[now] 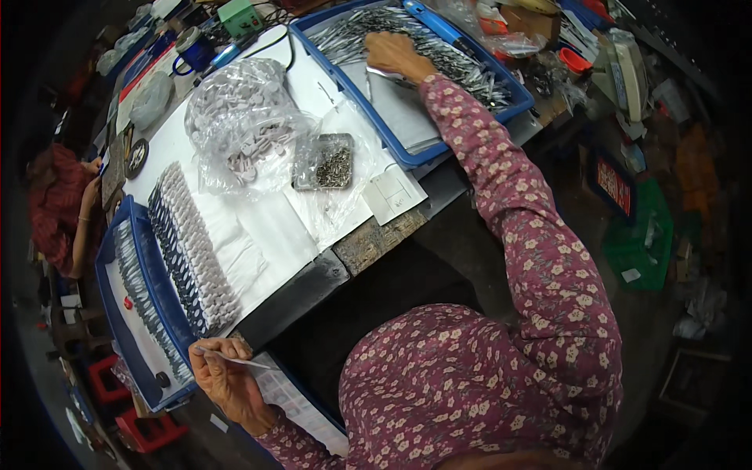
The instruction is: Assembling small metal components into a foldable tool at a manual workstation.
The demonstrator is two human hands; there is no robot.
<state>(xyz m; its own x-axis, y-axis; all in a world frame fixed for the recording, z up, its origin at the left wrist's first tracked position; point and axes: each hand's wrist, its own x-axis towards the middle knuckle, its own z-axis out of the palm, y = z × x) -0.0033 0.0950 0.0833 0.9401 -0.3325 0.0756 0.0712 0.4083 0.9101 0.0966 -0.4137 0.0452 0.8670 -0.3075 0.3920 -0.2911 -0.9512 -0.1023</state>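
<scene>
Near the table's front left corner, my left hand is closed with a thin, pale, pointed strip pinched between thumb and fingers. My right arm reaches to the far side, where my right hand rests over a blue tray. Its fingers curl down at a heap of slender silvery metal pieces; what they grip is hidden. Left of my left hand stands a blue bin with rows of slender pieces along it. Beside that bin, rows of white-ended, dark-bodied pieces lie on the white table surface.
A clear plastic bag of small whitish parts lies mid-table, beside a small box of tiny metal parts. A blue handheld tool lies across the tray. A green box stands at the back. Another person's arm shows at left.
</scene>
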